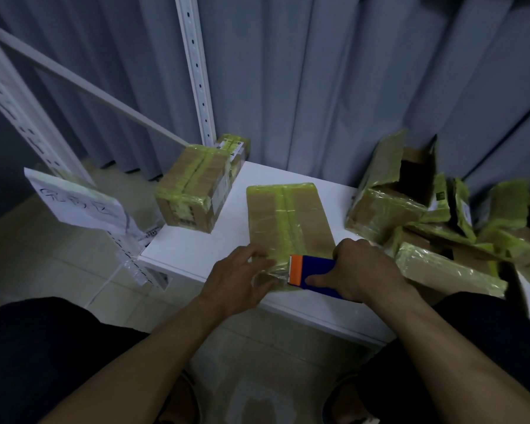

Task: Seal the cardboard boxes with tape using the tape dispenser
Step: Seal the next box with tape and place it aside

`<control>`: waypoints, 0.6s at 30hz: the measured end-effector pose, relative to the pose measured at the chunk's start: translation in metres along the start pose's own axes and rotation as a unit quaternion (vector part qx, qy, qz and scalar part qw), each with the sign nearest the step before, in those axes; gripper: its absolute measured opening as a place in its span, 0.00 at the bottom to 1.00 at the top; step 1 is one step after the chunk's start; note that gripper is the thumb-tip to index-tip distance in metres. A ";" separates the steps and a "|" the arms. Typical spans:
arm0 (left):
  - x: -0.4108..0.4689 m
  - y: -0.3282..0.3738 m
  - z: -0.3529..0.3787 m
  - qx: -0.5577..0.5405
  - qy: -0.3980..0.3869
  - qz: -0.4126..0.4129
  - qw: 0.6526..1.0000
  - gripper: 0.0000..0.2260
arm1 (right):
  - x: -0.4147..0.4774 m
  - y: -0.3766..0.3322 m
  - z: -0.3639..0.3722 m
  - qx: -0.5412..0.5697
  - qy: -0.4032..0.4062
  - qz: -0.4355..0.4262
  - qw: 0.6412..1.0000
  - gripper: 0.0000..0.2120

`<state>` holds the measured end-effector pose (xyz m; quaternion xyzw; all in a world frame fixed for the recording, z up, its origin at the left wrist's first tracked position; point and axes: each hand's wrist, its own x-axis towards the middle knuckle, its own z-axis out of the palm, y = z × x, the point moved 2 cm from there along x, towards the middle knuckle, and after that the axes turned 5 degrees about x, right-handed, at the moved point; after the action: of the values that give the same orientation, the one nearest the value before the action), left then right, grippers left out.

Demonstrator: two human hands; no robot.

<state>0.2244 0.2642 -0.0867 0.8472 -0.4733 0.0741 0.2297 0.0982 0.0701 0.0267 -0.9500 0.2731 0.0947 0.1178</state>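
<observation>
The cardboard box [288, 218] lies flat mid-table [196, 252]; at the table's near edge the right hand [361, 267] grips the tape dispenser [312, 270] on the box end, and the left hand [239, 276] presses beside it, fingers straight. The strip looks nearly run, so next comes a firm tear-off

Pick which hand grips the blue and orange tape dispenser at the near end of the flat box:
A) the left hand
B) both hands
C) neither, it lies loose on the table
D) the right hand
D: the right hand is curled round the tape dispenser, while the left hand only rests its fingers on the box beside it.
</observation>
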 end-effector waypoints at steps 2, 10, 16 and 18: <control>0.007 0.002 0.000 0.005 0.007 0.007 1.000 0.14 | 0.000 0.000 0.002 0.007 -0.003 0.000 1.000 0.31; 0.003 -0.009 0.016 -0.070 -0.009 -0.016 0.997 0.21 | -0.006 0.001 0.005 0.050 -0.015 -0.003 0.999 0.31; 0.004 -0.012 0.020 -0.057 -0.017 0.003 0.998 0.23 | -0.022 0.002 -0.001 0.055 0.005 -0.024 0.998 0.28; 0.003 -0.013 0.021 -0.065 -0.008 0.002 0.998 0.21 | -0.024 0.004 -0.009 0.038 0.014 -0.020 0.999 0.27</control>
<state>0.2347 0.2579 -0.1085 0.8301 -0.4804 0.0367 0.2807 0.0774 0.0764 0.0399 -0.9514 0.2590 0.0687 0.1521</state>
